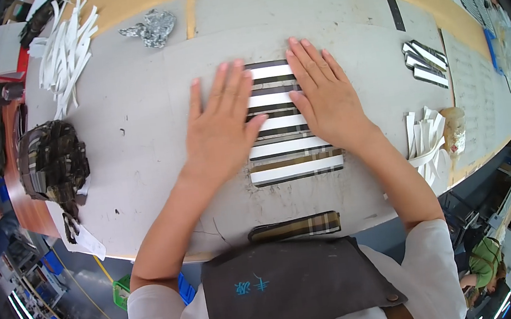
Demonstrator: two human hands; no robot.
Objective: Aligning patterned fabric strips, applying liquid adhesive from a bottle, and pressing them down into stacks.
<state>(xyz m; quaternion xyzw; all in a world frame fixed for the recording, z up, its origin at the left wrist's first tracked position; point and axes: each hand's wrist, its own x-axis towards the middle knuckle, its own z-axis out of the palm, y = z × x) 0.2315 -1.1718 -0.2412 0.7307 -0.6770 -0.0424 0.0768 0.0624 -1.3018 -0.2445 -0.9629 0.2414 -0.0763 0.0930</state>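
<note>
Several plaid fabric strips (pixel 296 158), each with a white strip (pixel 297 168) lying along it, are lined up in a column on the grey table covering. My left hand (pixel 220 125) lies flat with fingers spread at the column's left ends, its thumb reaching over the strips. Across from it, my right hand (pixel 328 97) rests flat on the right ends, fingers stretched out. Both palms hide parts of the strips, and neither hand grips anything. A single plaid piece with rounded ends (pixel 294 226) sits at the near table edge.
White strips (pixel 70 51) and crumpled foil (pixel 157 28) lie far left, above a plaid bundle (pixel 53 160). At right are a small stack of strip pieces (pixel 426 64), more white strips (pixel 424 143) and a jar (pixel 454 130). A person in green (pixel 485 262) is beyond.
</note>
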